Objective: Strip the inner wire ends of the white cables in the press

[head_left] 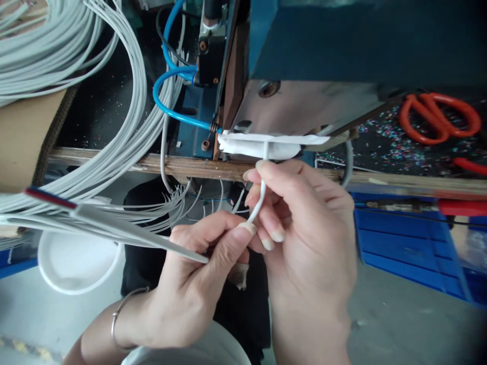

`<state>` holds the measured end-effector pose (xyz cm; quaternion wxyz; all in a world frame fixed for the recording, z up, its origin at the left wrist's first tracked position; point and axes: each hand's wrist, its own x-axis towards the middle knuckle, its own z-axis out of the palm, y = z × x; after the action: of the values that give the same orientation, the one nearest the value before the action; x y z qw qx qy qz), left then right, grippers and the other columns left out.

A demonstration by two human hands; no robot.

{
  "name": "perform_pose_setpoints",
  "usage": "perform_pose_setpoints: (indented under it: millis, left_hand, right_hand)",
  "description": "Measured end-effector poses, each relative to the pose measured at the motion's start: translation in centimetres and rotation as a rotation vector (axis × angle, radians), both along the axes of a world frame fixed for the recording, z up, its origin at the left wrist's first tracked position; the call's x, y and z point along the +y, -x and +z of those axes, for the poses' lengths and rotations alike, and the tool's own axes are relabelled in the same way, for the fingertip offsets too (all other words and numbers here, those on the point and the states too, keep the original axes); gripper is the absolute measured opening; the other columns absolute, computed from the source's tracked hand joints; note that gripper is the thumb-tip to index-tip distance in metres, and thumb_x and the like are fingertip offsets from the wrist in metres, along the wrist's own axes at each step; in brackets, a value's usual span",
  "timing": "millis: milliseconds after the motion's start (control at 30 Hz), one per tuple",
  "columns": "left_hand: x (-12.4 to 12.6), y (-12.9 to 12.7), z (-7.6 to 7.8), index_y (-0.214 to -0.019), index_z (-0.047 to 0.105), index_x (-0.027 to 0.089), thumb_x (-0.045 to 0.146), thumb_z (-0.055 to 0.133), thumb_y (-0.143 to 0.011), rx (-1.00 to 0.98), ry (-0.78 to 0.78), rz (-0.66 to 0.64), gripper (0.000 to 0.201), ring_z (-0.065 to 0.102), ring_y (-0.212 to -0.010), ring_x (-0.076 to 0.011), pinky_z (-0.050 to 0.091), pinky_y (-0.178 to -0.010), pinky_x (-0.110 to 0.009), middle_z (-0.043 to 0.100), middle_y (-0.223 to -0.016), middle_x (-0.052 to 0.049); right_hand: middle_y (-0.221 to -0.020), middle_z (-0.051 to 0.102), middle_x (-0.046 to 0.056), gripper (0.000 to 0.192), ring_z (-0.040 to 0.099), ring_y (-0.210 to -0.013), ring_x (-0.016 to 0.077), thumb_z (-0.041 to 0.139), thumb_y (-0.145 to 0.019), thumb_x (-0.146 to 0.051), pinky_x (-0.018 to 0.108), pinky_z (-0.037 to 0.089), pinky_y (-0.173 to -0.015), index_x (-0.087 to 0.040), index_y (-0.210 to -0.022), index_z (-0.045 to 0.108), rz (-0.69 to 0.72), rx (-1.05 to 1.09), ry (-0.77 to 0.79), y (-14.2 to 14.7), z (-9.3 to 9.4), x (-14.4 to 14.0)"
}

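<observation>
A light grey cable (260, 202) runs up from my left hand (205, 276), past my right hand (308, 223), to a white-wrapped edge (262, 147) under the machine. My left thumb and fingers are closed on the cable. My right thumb and index finger pinch it just below the white edge, while the other fingers are curled. Whether the cable's tip goes inside the machine is hidden. A cable length with a stripped end (51, 197), showing dark and red wires, passes by my left hand; I cannot tell whether it is the same cable.
Coiled grey cables (57, 50) lie at upper left, with a bundle hanging over the wooden table edge (182, 167). Blue air tubes (163, 106) join the machine (323, 45). Orange-handled scissors (437, 119) lie among scraps at right. Below are a white bucket (78, 289) and blue bin (411, 268).
</observation>
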<state>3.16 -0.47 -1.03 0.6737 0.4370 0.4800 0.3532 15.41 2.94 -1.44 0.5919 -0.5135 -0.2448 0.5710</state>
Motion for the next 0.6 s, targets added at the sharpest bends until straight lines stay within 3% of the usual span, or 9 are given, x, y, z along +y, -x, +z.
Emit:
perform_pose_setpoints:
  millis: [300, 600]
  left_hand:
    - [0.0, -0.1, 0.18, -0.08, 0.065, 0.02, 0.037, 0.056, -0.106, -0.022, 0.015, 0.011, 0.032, 0.049, -0.056, -0.0083, 0.039, -0.05, -0.021, 0.053, -0.064, 0.004]
    - [-0.09, -0.23, -0.05, -0.081, 0.068, 0.021, 0.037, 0.058, -0.105, -0.048, 0.004, 0.036, 0.03, 0.05, -0.055, -0.0078, 0.04, -0.051, -0.02, 0.056, -0.065, 0.003]
  right_hand:
    - [-0.056, 0.062, -0.005, 0.026, 0.044, -0.031, 0.0037, 0.073, -0.09, -0.026, 0.017, 0.034, -0.029, -0.021, -0.065, 0.068, 0.007, -0.022, 0.015, -0.04, 0.12, 0.11]
    - [-0.055, 0.062, -0.005, 0.023, 0.04, -0.029, 0.0026, 0.071, -0.087, -0.024, 0.015, 0.027, -0.025, -0.02, -0.065, 0.069, -0.023, -0.084, -0.001, -0.06, 0.04, 0.34]
